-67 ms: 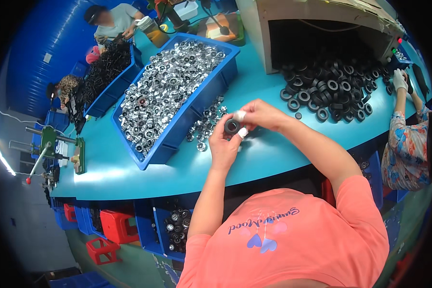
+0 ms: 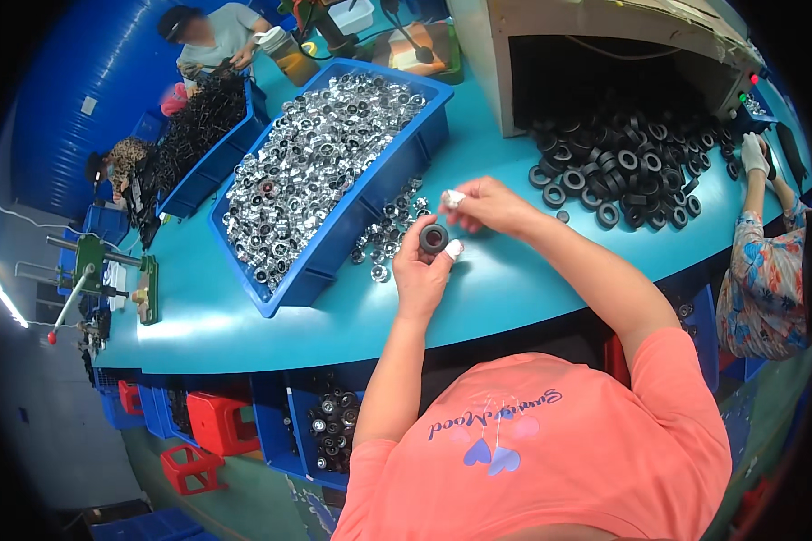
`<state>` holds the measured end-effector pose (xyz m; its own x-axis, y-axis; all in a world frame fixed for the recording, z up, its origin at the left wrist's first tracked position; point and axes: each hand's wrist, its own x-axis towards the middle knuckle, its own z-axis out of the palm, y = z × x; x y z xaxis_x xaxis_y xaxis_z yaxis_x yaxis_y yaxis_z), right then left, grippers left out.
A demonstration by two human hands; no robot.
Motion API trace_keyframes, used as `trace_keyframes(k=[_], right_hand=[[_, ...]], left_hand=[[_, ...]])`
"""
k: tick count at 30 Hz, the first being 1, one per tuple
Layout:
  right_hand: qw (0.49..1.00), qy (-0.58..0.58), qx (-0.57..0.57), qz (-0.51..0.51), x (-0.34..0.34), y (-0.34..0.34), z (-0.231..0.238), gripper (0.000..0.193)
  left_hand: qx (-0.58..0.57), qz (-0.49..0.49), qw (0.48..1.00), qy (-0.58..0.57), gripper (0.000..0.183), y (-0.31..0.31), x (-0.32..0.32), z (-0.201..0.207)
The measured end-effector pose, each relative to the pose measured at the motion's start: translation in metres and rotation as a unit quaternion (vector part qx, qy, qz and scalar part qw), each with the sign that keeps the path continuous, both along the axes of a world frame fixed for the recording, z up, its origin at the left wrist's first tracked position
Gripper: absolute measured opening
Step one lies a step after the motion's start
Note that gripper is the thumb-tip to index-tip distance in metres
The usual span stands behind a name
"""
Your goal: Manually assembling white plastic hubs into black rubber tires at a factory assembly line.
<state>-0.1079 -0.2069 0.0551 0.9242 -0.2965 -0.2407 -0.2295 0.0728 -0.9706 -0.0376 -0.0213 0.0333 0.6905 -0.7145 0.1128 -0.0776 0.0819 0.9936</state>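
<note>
My left hand (image 2: 419, 281) is closed around a black ring-shaped part (image 2: 434, 238), its round opening facing up. A white cover wraps the thumb tip of that hand. Just to the upper right, apart from the ring, is my right hand (image 2: 489, 206), its fingers bent and partly blurred. White covering shows on its fingertip too; whether anything small is between those fingers cannot be made out. Loose shiny metal parts (image 2: 390, 233) lie on the table just left of the ring. Beyond them stands a blue bin (image 2: 370, 180) heaped with silvery metal parts (image 2: 320, 153).
A pile of black rings (image 2: 622, 171) spreads over the turquoise table (image 2: 370, 329) at the right, before a box-like housing (image 2: 478, 63). A gloved co-worker's hand (image 2: 753, 153) is at far right; another person sits at the back left. A green hand press (image 2: 144, 288) stands at left.
My right hand has drawn away from the ring, up and slightly right. My left hand stays nearly in place with the ring in it.
</note>
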Motion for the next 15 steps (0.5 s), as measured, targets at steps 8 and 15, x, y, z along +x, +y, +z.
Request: trace_keyframes(k=[8,15], right_hand=[[0.895,-0.040,-0.445,0.017,0.025,0.009,-0.021,0.050],[0.879,-0.042,-0.475,-0.014,0.025,0.021,-0.024,0.042]], left_hand=[[-0.022,0.020,0.999,0.026,0.049,0.003,0.008,-0.008],[-0.016,0.015,0.999,0.024,0.045,0.005,0.008,-0.012]])
